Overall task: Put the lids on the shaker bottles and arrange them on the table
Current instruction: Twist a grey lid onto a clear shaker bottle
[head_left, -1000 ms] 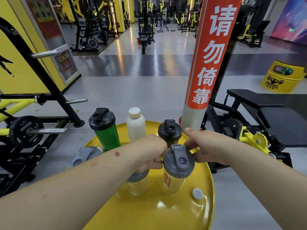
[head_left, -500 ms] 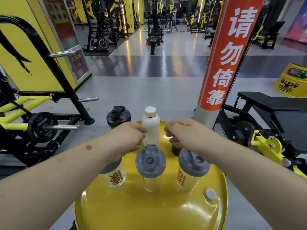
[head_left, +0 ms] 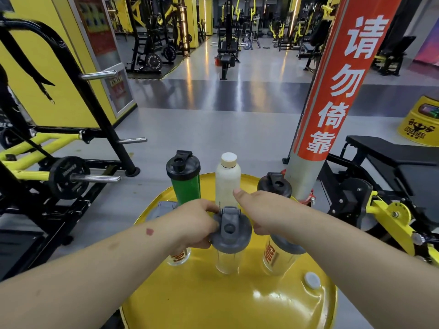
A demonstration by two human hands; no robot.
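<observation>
On the round yellow drum-top table (head_left: 228, 302) a front row of three clear shakers stands. My left hand (head_left: 197, 224) grips the left rim of the middle shaker's grey lid (head_left: 230, 233), and my right hand (head_left: 259, 210) presses its right side, thumb raised. The left clear shaker (head_left: 178, 256) shows only its base with orange print under my left hand. My right forearm partly covers the right clear shaker (head_left: 276, 256) and its grey lid. Behind stand a green shaker with black lid (head_left: 183, 179), a white bottle (head_left: 228, 184) and a black-lidded shaker (head_left: 275, 186).
A grey piece (head_left: 164, 207) shows behind my left wrist. A small white plug (head_left: 312, 280) sits in the table's right side. A red-and-grey pillar (head_left: 316, 138) rises just behind the table. A black bench (head_left: 392, 155) stands right, a weight rack (head_left: 71, 176) left.
Both hands have come back from the rear bottles and closed in on the middle shaker's grey lid. The green shaker, hidden by my left hand before, is in full view again.
</observation>
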